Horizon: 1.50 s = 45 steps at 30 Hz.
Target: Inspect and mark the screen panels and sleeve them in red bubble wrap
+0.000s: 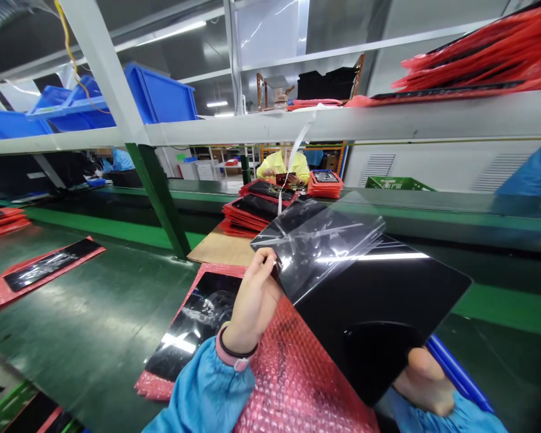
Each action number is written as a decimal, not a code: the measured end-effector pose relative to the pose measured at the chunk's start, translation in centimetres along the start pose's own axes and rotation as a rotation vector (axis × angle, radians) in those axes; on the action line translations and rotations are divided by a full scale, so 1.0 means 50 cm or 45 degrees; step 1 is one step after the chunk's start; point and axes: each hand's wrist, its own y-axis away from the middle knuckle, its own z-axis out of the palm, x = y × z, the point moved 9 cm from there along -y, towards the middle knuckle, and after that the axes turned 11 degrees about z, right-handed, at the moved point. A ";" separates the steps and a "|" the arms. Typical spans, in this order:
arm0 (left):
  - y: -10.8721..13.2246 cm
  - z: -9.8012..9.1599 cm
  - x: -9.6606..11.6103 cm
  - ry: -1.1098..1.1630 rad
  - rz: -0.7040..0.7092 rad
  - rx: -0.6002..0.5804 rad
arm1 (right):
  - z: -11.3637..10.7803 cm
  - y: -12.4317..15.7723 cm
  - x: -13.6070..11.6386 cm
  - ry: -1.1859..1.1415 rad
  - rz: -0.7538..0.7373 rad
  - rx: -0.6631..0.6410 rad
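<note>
A glossy black panel [388, 288] with rounded corners is held tilted in front of me, a dark curved shape near its lower edge. Wrinkled clear film [324, 240] lies loosely over its upper left part, one edge curling up. My left hand [258, 288] pinches the panel's left edge where the film lies; whether it grips the film as well I cannot tell. At the lower right, my right hand [426, 379] grips the panel's near edge, thumb on top and fingers hidden. Beneath is a red bubble-wrap sheet [297, 367]. Another black panel [198, 319] rests on red wrap to the left.
Stacked red-wrapped panels [252, 207] stand on cardboard [219, 245] ahead. A green post [157, 198] rises left of them. Overhead, a shelf [261, 127] carries blue bins [162, 93] and red wraps [487, 60]. A person in yellow [297, 165] sits opposite. A blue object [460, 373] lies right.
</note>
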 end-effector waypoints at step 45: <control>-0.055 -0.108 0.157 -0.265 0.556 0.326 | 0.025 0.030 -0.016 0.125 0.351 0.239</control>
